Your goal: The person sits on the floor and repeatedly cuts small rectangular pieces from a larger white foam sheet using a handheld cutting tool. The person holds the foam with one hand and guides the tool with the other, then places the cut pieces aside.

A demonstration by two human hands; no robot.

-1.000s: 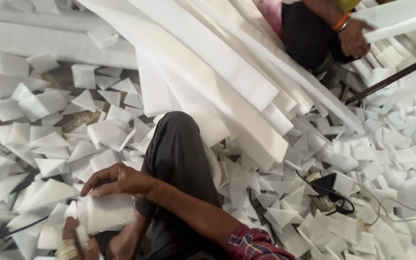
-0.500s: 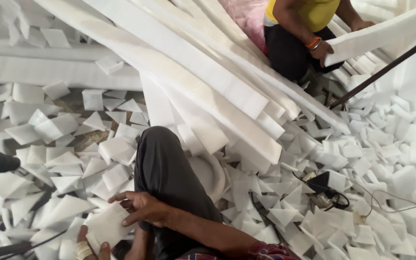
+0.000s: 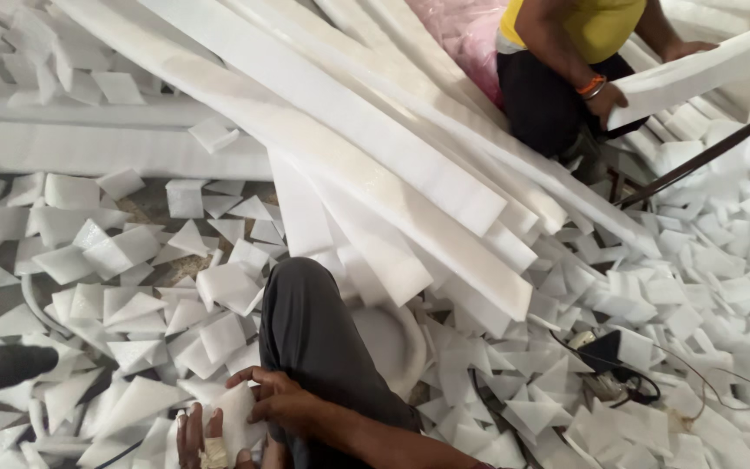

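Note:
My right hand lies over a small stack of white foam pieces, fingers curled on its top edge. From below, my left hand, with a bandage on one finger, holds the same stack at the bottom edge of the view. Both hands sit just left of my bent knee in grey trousers. The lower part of the stack is cut off by the frame.
Cut foam squares litter the floor. Long white foam strips run diagonally from upper left. A person in a yellow shirt holds a strip at upper right. A dark rod and a black device with cables lie right.
The view has tilted up, so my hands and the foam stack sit lower and are partly cut off. The person in yellow shows more fully, still holding the long strip.

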